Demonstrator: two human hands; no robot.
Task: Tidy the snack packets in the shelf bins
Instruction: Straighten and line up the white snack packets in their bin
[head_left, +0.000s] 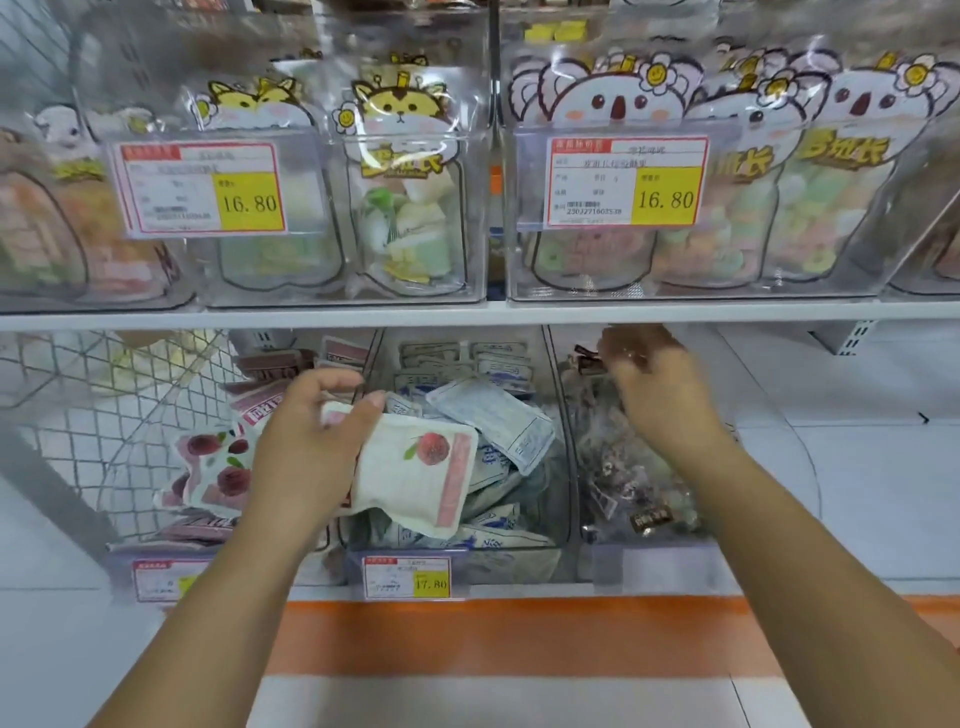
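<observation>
Packet: white peach packet (421, 467) over the middle bin (563, 467), at its left wall.
Packet axis: long axis runs upper left to lower right; pink end strip points right.
Left hand: left hand (306, 441) clamps the packet's left end, thumb on top.
Right hand: right hand (660, 384) inside the bin right of the middle bin, fingers curled; grip unclear, blurred.
Edges: upper shelf board (467, 314) just above the middle bin's rear.
Room: bare white shelf (857, 467) well right of the middle bin.

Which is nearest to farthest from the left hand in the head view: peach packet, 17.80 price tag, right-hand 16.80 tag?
1. peach packet, held in the left hand.
2. 17.80 price tag, below, on the middle bin's front.
3. right-hand 16.80 tag, upper shelf, to the right.
</observation>
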